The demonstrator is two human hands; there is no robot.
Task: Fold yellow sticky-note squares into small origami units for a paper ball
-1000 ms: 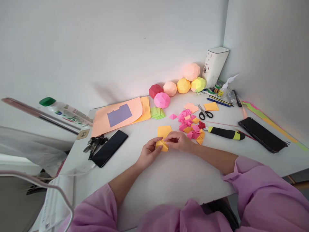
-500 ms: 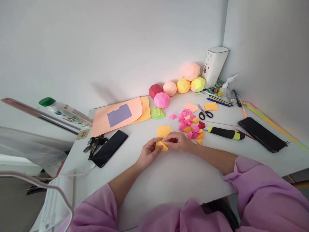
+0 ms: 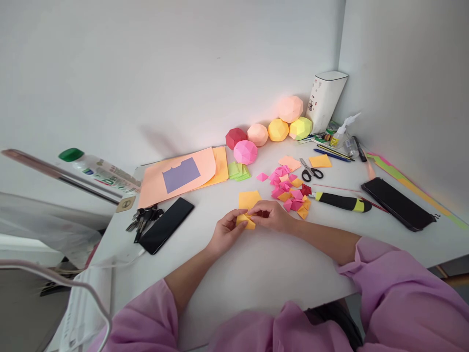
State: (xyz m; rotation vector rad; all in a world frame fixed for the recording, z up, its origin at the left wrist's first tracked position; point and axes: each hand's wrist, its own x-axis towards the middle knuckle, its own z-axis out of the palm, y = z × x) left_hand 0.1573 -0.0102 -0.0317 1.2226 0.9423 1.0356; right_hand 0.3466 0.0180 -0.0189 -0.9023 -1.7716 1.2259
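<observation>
Between my two hands is a small folded piece of orange paper (image 3: 246, 223). My left hand (image 3: 227, 230) pinches its left side, with the thumb on the near face. The fingertips of my right hand (image 3: 271, 215) are closed on its upper right edge. Just behind it lies a flat orange sheet (image 3: 249, 198) on the white table, partly covered by my fingers. To the right of my right hand sits a heap of folded pink and orange paper pieces (image 3: 287, 188). My fingers hide part of the fold.
Scissors (image 3: 309, 171) and a black-and-yellow utility knife (image 3: 342, 201) lie right of the heap. Faceted paper balls (image 3: 257, 134) stand along the wall. A phone (image 3: 166, 226) and keys (image 3: 145, 220) lie at left, near peach paper sheets (image 3: 152, 188). A black case (image 3: 399, 203) is at right.
</observation>
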